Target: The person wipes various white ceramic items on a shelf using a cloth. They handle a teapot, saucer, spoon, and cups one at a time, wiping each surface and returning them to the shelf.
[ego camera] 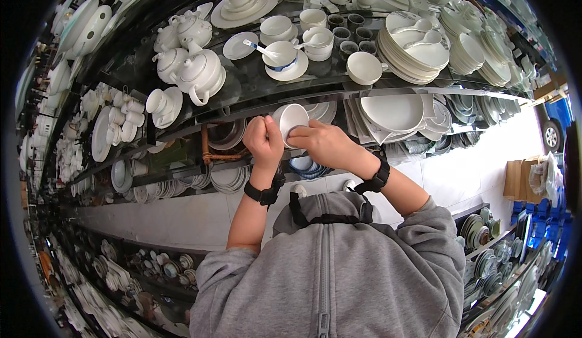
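A white ceramic cup or small bowl (pixel 293 117) is held tilted in front of the shelf edge, between both hands. My left hand (pixel 264 141) grips its left side, the thumb up by the rim. The fingers of my right hand (pixel 313 140) reach into its mouth, where something greyish shows under the fingertips; what it is cannot be told. On the shelf beyond stand a white bowl with a blue band (pixel 281 56) on a saucer with a spoon in it, a handled white cup (pixel 365 68), and several small dark cups (pixel 349 48).
White teapots (pixel 195 72) stand to the left on the upper shelf, stacked plates (pixel 409 60) with spoons to the right. The dark shelf edge (pixel 254 94) runs just beyond the hands. Large white dishes (pixel 393 113) and blue bowls (pixel 309 167) lie on lower shelves. Cardboard (pixel 523 179) stands at far right.
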Tool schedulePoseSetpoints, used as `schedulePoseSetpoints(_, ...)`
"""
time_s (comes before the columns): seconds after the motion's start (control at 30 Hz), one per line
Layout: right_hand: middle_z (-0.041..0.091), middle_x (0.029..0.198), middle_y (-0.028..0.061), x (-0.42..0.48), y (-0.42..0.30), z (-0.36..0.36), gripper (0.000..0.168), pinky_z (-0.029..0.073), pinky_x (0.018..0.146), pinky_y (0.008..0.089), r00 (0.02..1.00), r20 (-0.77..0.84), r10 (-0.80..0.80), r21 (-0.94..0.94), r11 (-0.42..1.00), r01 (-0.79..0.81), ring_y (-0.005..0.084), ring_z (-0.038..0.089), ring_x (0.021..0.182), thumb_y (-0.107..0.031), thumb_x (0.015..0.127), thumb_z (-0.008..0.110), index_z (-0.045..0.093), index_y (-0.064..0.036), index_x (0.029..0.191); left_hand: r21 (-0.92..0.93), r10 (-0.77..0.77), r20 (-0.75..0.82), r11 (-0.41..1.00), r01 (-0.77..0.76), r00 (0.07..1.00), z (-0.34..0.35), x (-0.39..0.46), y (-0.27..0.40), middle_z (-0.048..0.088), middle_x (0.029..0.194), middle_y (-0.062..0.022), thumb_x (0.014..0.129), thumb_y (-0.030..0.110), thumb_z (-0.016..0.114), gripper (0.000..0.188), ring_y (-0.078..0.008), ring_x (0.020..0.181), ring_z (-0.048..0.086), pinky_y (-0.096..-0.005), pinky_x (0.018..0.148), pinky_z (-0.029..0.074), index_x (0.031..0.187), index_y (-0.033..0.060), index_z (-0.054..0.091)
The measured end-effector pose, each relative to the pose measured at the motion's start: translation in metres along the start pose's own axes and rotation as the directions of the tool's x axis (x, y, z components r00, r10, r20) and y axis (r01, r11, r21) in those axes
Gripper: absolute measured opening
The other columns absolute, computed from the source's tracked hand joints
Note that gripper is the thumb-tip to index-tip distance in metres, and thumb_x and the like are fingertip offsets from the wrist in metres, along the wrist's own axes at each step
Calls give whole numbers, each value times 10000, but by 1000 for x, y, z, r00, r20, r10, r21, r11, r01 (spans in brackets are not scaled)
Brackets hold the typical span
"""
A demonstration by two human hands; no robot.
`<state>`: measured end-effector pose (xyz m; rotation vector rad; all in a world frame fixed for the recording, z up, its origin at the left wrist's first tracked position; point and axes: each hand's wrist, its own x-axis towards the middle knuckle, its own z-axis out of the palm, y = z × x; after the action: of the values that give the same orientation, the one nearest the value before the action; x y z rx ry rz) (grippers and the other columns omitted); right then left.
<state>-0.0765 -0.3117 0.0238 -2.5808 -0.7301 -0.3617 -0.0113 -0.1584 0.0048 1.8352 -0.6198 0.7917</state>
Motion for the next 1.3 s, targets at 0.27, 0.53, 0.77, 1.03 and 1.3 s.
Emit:
schedulePoseSetpoints(0.27,536,1040,112,-9,-3,-20,339,503,704,378,918,-280,280,417,897,-147,318,596,829,10,719,534,567,-69,1047,-194,-447,-101,885,423,889,-1,1,-16,364,541,-15,950,214,476,385,-112,527,315,-286,489,281,636,3,408)
schedulePoseSetpoints(0.53,452,1110,149,-12,-16,-1,458,499,702,358,942,-295,159,299,952,-68,301,579,858,58,722,574,533,-53,1165,-492,-704,282,477,728,652,-4,1,-14,406,673,38,946,377,468,334,-61,568,353,-229,509,282,784,85,464)
schedulePoseSetpoints(0.77,452,1135,147,12,-20,-2,532,516,725,366,900,-409,148,101,988,-116,300,579,900,14,713,564,502,-66,1235,-530,-635,418,410,742,650,-3,-1,16,479,703,21,942,327,495,263,-77,584,428,-245,537,374,835,86,500)
schedulePoseSetpoints(1.03,472,1127,121,-7,-1,19,469,498,784,358,941,-328,79,105,993,-47,286,555,969,-2,733,558,545,-108,1190,-731,-719,350,191,655,600,-10,6,15,469,684,8,943,282,500,245,-77,567,403,-250,543,356,816,75,474)
schedulePoseSetpoints(1.3,459,1154,161,11,-9,-8,429,472,817,377,783,-597,176,304,953,18,348,530,992,77,735,567,534,-73,1136,-736,-685,402,153,660,607,-20,17,16,424,682,21,944,289,480,260,-90,564,366,-266,555,337,770,99,444)
